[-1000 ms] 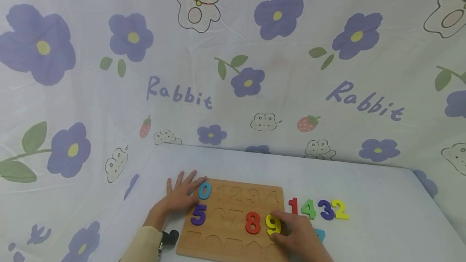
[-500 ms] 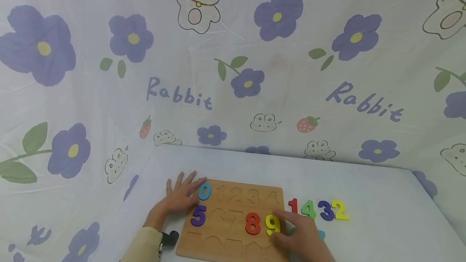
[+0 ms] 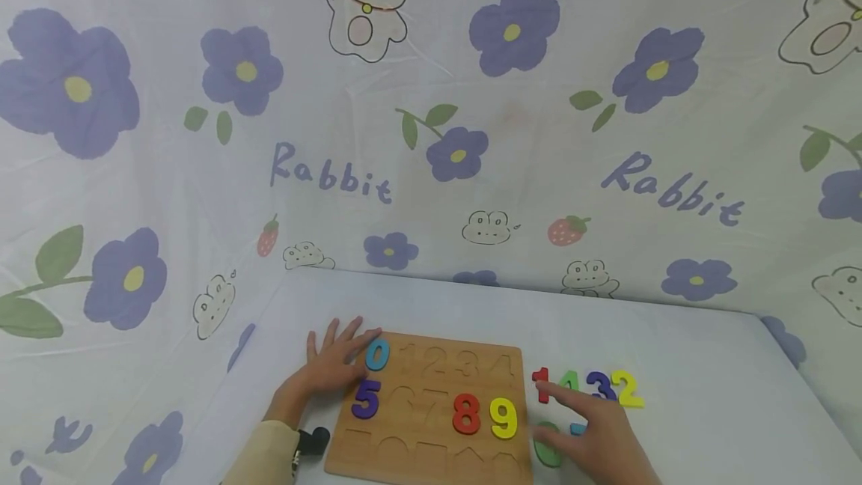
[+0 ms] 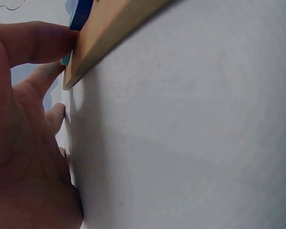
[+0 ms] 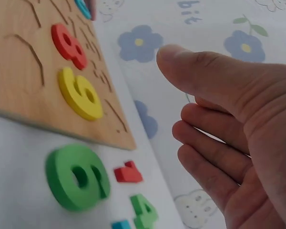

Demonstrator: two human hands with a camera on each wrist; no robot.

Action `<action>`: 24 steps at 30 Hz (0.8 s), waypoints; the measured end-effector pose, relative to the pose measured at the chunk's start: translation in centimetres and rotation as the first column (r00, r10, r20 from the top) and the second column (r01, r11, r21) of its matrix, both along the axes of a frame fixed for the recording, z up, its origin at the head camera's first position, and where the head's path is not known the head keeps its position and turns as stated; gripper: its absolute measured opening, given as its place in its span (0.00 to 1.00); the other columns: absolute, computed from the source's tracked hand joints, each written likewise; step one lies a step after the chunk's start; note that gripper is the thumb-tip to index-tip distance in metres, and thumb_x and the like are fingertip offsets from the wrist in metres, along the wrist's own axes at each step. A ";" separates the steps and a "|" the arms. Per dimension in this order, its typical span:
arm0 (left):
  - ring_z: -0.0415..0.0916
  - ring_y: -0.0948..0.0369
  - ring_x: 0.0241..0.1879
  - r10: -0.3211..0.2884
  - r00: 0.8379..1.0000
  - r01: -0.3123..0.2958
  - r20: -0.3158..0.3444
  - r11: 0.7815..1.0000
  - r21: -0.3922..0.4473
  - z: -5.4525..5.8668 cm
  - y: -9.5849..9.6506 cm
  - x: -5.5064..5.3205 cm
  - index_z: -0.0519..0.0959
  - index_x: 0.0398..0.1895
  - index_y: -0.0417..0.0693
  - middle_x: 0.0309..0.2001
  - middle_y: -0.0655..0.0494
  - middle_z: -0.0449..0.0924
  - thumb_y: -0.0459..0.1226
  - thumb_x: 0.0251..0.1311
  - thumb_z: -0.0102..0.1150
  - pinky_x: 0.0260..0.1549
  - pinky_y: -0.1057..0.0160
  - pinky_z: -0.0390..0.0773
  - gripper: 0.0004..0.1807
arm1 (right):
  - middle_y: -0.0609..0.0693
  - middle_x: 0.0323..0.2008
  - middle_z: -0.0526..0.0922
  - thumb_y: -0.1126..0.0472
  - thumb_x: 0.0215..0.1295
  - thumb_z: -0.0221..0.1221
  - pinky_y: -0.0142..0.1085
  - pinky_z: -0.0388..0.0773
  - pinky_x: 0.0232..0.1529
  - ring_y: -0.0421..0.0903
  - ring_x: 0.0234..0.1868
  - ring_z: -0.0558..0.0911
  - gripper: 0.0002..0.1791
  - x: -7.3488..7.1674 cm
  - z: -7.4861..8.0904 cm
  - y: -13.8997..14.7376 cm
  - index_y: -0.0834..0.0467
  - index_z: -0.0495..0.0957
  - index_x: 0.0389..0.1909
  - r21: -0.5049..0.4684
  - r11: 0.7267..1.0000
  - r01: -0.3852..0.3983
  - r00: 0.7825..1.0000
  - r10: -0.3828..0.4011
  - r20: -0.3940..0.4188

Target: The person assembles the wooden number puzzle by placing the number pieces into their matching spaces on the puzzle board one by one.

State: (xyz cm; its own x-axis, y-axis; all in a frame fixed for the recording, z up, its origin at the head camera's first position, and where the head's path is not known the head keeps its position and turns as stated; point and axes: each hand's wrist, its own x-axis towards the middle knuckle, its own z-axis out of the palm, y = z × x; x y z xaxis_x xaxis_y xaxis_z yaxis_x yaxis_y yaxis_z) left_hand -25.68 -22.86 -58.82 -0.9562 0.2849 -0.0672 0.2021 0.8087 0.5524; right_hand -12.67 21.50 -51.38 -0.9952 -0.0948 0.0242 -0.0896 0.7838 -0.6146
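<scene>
My left hand (image 3: 333, 369) rests at the left edge of a wooden number puzzle board (image 3: 431, 436), fingers spread. In the left wrist view its thumb (image 4: 43, 43) touches the board's side. My right hand (image 3: 602, 432) holds nothing; thumb and index finger are apart, over a green 6 (image 5: 62, 186) right of the board, with the index fingertip overlapping a red 1 (image 3: 542, 394) in the head view. A yellow 9 (image 3: 512, 421) and a red 8 (image 3: 466, 414) lie in the middle row. At the left are a blue 0 (image 3: 372, 356) and a purple 5 (image 3: 367, 412).
Beyond the right hand lie a green 4 (image 3: 571, 380), a purple 3 (image 3: 599, 378) and a yellow 2 (image 3: 631, 400). A blue piece (image 3: 577, 429) is mostly hidden by that hand. Patterned cloth (image 3: 431, 96) hangs behind the white table (image 3: 707, 380).
My right hand has let go of the yellow 9 and moved right, off the board, over the loose numbers. The 9 stays on the board; my left hand keeps its place.
</scene>
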 end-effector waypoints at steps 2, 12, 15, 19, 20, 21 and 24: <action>0.27 0.30 0.88 -0.003 1.000 0.003 0.001 1.000 0.010 0.4 0.1 0.2 0.70 0.84 0.64 0.90 0.43 0.49 0.44 0.65 0.62 0.76 0.21 0.16 0.40 | 0.50 0.60 0.92 0.43 0.56 0.82 0.58 0.88 0.60 0.57 0.61 0.89 0.38 0.1 0.2 0.6 0.45 0.85 0.69 0.010 1.000 0.017 0.999 -0.017 0.031; 0.28 0.28 0.87 -0.020 1.000 0.020 -0.013 0.999 0.044 0.8 0.0 0.5 0.70 0.83 0.66 0.89 0.40 0.50 0.45 0.64 0.61 0.74 0.19 0.16 0.40 | 0.54 0.62 0.90 0.42 0.59 0.79 0.59 0.87 0.61 0.61 0.64 0.87 0.38 1.6 1.3 3.4 0.47 0.84 0.70 0.029 1.000 0.005 0.999 -0.006 0.045; 0.27 0.29 0.88 -0.015 1.000 0.015 0.000 1.000 0.027 0.6 -0.1 0.3 0.70 0.84 0.67 0.90 0.43 0.49 0.45 0.63 0.62 0.75 0.20 0.16 0.41 | 0.55 0.64 0.89 0.43 0.60 0.79 0.61 0.86 0.62 0.63 0.65 0.86 0.40 1.8 1.2 4.4 0.50 0.82 0.72 0.030 1.000 0.005 0.997 -0.007 0.079; 0.27 0.31 0.88 -0.008 1.000 0.008 0.005 1.000 0.000 -0.1 -0.2 -0.2 0.69 0.84 0.67 0.90 0.46 0.47 0.46 0.64 0.62 0.76 0.21 0.16 0.41 | 0.55 0.66 0.88 0.41 0.60 0.79 0.64 0.84 0.64 0.64 0.68 0.84 0.41 2.1 0.4 6.0 0.49 0.80 0.74 0.039 0.999 0.017 0.990 -0.022 0.141; 0.27 0.31 0.88 -0.009 1.000 0.009 0.001 1.000 0.002 -0.2 -0.2 -0.2 0.69 0.84 0.67 0.90 0.45 0.48 0.46 0.65 0.62 0.76 0.21 0.16 0.41 | 0.54 0.67 0.87 0.40 0.61 0.78 0.65 0.83 0.65 0.65 0.70 0.83 0.42 2.1 0.2 6.5 0.48 0.80 0.75 0.043 0.999 0.023 0.985 -0.030 0.168; 0.27 0.30 0.88 -0.010 1.000 0.010 -0.002 1.000 0.003 -0.2 -0.2 -0.2 0.69 0.84 0.67 0.90 0.45 0.48 0.46 0.65 0.62 0.76 0.20 0.16 0.41 | 0.54 0.68 0.86 0.38 0.62 0.77 0.67 0.81 0.66 0.66 0.71 0.81 0.42 2.1 0.0 6.9 0.47 0.79 0.75 0.044 0.999 0.028 0.980 -0.036 0.196; 0.28 0.29 0.88 -0.013 1.000 0.013 -0.012 1.000 0.019 0.0 -0.1 0.0 0.70 0.84 0.68 0.90 0.43 0.49 0.46 0.65 0.61 0.75 0.19 0.17 0.40 | 0.55 0.71 0.84 0.34 0.63 0.74 0.71 0.79 0.66 0.69 0.74 0.77 0.45 2.1 -0.5 8.1 0.47 0.77 0.78 0.056 0.998 0.024 0.965 -0.038 0.259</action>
State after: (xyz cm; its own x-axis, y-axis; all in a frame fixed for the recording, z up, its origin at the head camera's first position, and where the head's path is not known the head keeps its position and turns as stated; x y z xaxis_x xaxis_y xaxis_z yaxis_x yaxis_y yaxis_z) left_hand -25.68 -22.98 -58.81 -0.9530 0.2987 -0.0503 0.2195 0.7953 0.5650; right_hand -10.61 29.59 -51.88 -0.9692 -0.0582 -0.2393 0.0922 0.8153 -0.5716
